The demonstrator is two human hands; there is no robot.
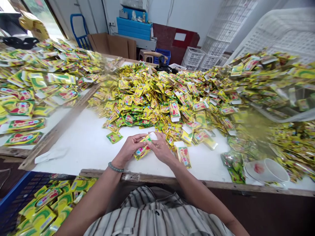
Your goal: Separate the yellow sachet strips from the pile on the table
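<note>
Just above the front of the white table, both of my hands grip one small yellow box with pink lettering. My left hand pinches its left side, the wrist wearing a beaded bracelet. Around its upper right end, by a raised white flap, close the fingers of my right hand. Whether anything is inside the box is hidden. A similar box with its white flap up lies right of my right hand. One green sachet rests alone to the left, before a large heap of yellow sachets.
Wooden strips divide the table from a pile of boxes on the left. A white plastic cup lies tilted at the front right. A white basket stands beyond it. Below left, a blue crate holds yellow boxes.
</note>
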